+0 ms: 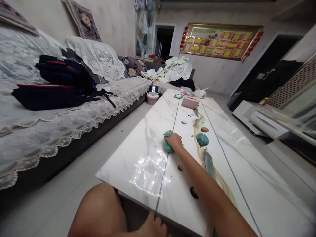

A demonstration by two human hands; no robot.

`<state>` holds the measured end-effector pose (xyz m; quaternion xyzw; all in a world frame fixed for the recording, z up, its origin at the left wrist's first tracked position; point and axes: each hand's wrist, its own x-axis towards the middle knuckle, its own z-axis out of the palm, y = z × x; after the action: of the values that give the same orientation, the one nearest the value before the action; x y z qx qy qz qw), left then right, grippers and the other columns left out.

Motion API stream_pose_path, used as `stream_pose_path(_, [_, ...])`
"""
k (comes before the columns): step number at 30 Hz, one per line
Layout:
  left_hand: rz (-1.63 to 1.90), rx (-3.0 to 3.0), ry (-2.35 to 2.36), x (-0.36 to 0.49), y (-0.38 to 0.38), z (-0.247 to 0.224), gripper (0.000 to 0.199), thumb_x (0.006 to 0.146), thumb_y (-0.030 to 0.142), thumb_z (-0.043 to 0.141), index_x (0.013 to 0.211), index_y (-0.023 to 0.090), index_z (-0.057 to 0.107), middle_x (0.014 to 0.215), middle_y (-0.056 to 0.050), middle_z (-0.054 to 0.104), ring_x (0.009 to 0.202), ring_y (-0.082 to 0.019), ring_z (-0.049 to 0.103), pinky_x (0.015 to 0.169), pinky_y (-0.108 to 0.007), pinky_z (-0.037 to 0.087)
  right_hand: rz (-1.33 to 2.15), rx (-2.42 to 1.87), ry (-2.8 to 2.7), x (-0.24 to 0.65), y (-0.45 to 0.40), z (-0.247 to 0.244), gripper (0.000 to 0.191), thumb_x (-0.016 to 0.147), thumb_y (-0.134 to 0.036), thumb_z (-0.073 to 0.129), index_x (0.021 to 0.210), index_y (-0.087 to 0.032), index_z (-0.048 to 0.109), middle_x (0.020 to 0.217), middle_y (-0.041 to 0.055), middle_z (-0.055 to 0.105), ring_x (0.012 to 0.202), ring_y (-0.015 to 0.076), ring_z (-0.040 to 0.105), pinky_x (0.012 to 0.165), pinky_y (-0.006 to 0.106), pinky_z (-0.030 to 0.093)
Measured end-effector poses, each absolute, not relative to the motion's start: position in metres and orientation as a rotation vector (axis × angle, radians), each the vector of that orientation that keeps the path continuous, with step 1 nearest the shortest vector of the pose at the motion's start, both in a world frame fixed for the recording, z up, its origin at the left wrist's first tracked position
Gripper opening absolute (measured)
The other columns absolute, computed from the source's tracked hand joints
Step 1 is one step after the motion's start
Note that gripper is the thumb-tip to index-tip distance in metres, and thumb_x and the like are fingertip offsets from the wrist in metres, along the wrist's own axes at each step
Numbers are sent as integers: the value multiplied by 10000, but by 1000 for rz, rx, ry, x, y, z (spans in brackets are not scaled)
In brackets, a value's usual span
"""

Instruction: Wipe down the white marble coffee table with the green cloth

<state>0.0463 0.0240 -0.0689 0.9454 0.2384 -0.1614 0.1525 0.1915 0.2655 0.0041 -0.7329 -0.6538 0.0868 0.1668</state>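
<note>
A crumpled green cloth (169, 146) lies on the white marble-patterned table (145, 131), under and around my right hand (173, 141). The fingers of that hand are wrapped round the cloth and press it near a dark seam in the tabletop. My left hand (154, 225) is low in the view, beside my knee at the table's near edge. Its fingers are partly visible and bent, and what they hold, if anything, cannot be made out.
A pink box (190, 102) and a white plastic bag (200, 92) stand at the table's far end. To the left runs a sofa with a lace cover (98, 98), bearing a dark blue backpack (64, 74). A pink bin (152, 98) stands between sofa and table.
</note>
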Motion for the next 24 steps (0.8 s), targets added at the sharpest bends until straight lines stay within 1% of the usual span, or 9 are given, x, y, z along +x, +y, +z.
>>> stream_pose_path(3, [-529, 2724, 672, 48, 21, -58, 340, 950, 216, 542, 1241, 150, 706, 1066, -214, 750, 951, -351, 692, 755, -455, 476, 277, -2076, -1892, 191, 232, 4, 239, 854, -331, 579, 1034, -234, 701, 935, 41, 723, 869, 187, 648, 639, 239, 369])
stream_pose_path(7, [-587, 2723, 629, 52, 9, -51, 284, 893, 222, 615, 1132, 168, 759, 938, -190, 766, 852, -332, 701, 704, -418, 469, 262, -2073, -1943, 190, 182, 2, 255, 842, -310, 599, 1061, -234, 706, 992, 48, 695, 892, 180, 625, 671, 233, 356])
stream_pose_path(9, [-588, 2729, 639, 54, 6, -50, 284, 865, 278, 663, 1108, 175, 769, 902, -182, 766, 819, -329, 702, 698, -414, 471, 259, -2058, -1973, 187, 157, -1, 249, 828, -293, 610, 1049, -238, 712, 988, 45, 682, 895, 177, 612, 687, 230, 357])
stream_pose_path(10, [-585, 2734, 663, 56, 5, -49, 319, 856, 332, 679, 1114, 166, 767, 913, -193, 764, 825, -340, 701, 705, -426, 474, 268, -2041, -1996, 185, 145, -2, 244, 821, -284, 613, 1040, -243, 714, 979, 40, 676, 894, 176, 606, 694, 229, 357])
stream_pose_path(12, [-580, 2740, 735, 57, 4, -48, 449, 850, 455, 683, 1160, 136, 746, 971, -222, 756, 865, -368, 693, 736, -462, 474, 301, -2005, -2044, 180, 125, -4, 252, 806, -268, 619, 1039, -252, 715, 973, 34, 668, 894, 177, 596, 716, 234, 359])
stream_pose_path(14, [-586, 2739, 811, 57, 2, -46, 536, 854, 523, 676, 1201, 116, 722, 1017, -236, 747, 898, -378, 684, 778, -488, 467, 337, -1988, -2077, 175, 111, -4, 283, 796, -256, 623, 1065, -261, 713, 992, 34, 665, 898, 186, 590, 748, 247, 364])
stream_pose_path(17, [-589, 2733, 865, 51, -3, -41, 563, 875, 527, 676, 1250, 107, 689, 1069, -228, 739, 954, -366, 677, 848, -496, 455, 378, -1998, -2098, 167, 96, -1, 312, 793, -247, 624, 1091, -260, 714, 1022, 48, 659, 914, 203, 590, 770, 266, 364])
stream_pose_path(20, [-578, 2726, 854, 42, -9, -34, 556, 891, 522, 669, 1274, 119, 675, 1120, -218, 732, 1001, -362, 670, 885, -495, 450, 445, -1979, -2132, 159, 81, 1, 313, 790, -255, 632, 1091, -252, 716, 1044, 63, 651, 947, 218, 591, 764, 274, 363])
stream_pose_path(24, [-514, 2686, 852, 26, -14, -23, 542, 876, 484, 694, 1279, 122, 680, 1105, -220, 739, 1001, -362, 670, 911, -512, 450, 506, -1909, -2228, 138, 59, -1, 306, 794, -299, 654, 1093, -271, 715, 1077, 67, 646, 986, 235, 583, 777, 291, 371])
